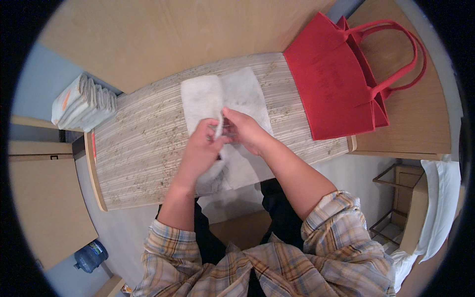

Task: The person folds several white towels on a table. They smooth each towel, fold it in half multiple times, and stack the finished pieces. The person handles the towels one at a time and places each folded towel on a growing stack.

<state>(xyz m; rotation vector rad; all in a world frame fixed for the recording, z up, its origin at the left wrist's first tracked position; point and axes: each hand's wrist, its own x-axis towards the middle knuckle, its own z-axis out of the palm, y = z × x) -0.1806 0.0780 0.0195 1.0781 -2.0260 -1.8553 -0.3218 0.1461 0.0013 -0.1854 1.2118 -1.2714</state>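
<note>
A white cloth [243, 89] lies on the streaked tabletop before me, with its left part folded over and a raised fold edge running between my hands. My left hand [203, 146] is at the left of that edge, its fingers curled near the fabric. Just to the right, my right hand [243, 130] has its thumb and fingers apart at the same fold. The fingers are partly blurred and overlap the cloth, so whether either hand grips it cannot be told. Near my left wrist, the lower part of the cloth is wrinkled and shows a small dark spot.
A stack of folded white cloth-like pads [87, 104] stands at the table's left end. On the right is a red felt bag [334, 81] with two handles. A wooden panel [185, 33] rises behind the tabletop [141, 148]. A blue water jug [91, 256] lies at lower left.
</note>
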